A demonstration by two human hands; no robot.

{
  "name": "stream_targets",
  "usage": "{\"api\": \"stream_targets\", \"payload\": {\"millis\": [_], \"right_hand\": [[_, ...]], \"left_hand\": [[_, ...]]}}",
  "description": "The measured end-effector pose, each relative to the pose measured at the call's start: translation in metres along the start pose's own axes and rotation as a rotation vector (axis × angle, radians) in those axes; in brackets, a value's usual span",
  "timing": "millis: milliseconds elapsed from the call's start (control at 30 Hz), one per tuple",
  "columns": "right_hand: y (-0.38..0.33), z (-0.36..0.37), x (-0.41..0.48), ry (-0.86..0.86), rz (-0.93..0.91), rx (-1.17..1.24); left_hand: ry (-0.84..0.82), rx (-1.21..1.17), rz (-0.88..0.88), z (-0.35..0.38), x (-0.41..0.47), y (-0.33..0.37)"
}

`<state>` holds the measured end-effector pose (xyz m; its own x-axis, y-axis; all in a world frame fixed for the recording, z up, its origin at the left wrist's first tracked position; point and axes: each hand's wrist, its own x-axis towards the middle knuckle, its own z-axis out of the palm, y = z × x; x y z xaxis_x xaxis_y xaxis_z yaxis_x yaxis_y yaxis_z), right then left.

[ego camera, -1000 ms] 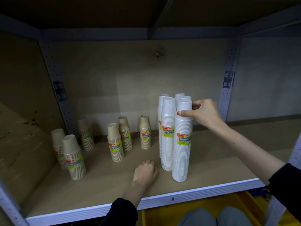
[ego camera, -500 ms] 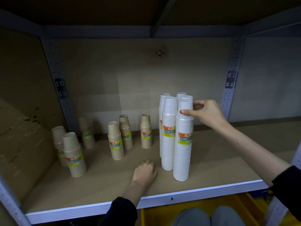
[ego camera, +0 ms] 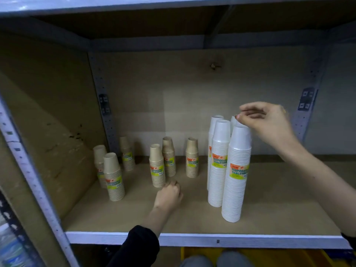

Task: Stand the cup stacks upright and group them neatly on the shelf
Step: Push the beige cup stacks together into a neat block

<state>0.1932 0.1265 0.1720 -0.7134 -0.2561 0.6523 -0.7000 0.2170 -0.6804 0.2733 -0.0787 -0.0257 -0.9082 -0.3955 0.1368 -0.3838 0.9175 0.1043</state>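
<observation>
Head view, nearest first: grey trouser knees (ego camera: pixel 217 260) and something yellow (ego camera: pixel 200 253) under the white front edge of the shelf (ego camera: pixel 192 238), whose board is bare pale wood. Left hand (ego camera: pixel 169 195) rests on the board in a loose fist, holding nothing, left of the nearest white stack (ego camera: pixel 237 174). That stack stands upright, labelled, touching a second white stack (ego camera: pixel 219 162); two more white tops show behind, four in all. Right hand (ego camera: pixel 267 124) hovers just above the nearest white stack, fingers curled together, thumb near forefinger, clamped on nothing. Left of the white stacks, six short brown stacks (ego camera: pixel 157 166) stand upright, spread apart. Behind them a cardboard back panel (ego camera: pixel 173 89) and perforated grey uprights (ego camera: pixel 102 97).
</observation>
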Motion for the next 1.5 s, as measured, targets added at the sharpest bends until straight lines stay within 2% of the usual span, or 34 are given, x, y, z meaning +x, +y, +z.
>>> {"api": "stream_targets", "payload": {"millis": [200, 467, 867, 1033, 1200, 1367, 1500], "right_hand": [[-0.02, 0.042, -0.011, -0.153, -0.028, 0.1], [-0.003, 0.107, -0.023, -0.277, 0.011, 0.097], [0.024, 0.158, -0.009, -0.272, 0.12, 0.031], [0.034, 0.191, 0.012, -0.285, 0.173, -0.09], [0.032, 0.223, 0.038, -0.439, 0.17, -0.226], [0.029, 0.249, 0.055, -0.619, 0.271, -0.326], [0.035, 0.261, 0.058, -0.644, 0.334, -0.376]], "left_hand": [[0.103, 0.015, -0.085, -0.027, -0.003, -0.031], [0.249, 0.002, -0.159, -0.063, -0.006, -0.062], [0.336, -0.144, -0.175, -0.092, 0.02, -0.078], [0.299, -0.255, -0.172, -0.102, 0.051, -0.077], [0.235, -0.394, -0.189, -0.103, 0.078, -0.081], [0.162, -0.448, -0.233, -0.099, 0.09, -0.089], [0.144, -0.514, -0.234, -0.097, 0.095, -0.096]]}}
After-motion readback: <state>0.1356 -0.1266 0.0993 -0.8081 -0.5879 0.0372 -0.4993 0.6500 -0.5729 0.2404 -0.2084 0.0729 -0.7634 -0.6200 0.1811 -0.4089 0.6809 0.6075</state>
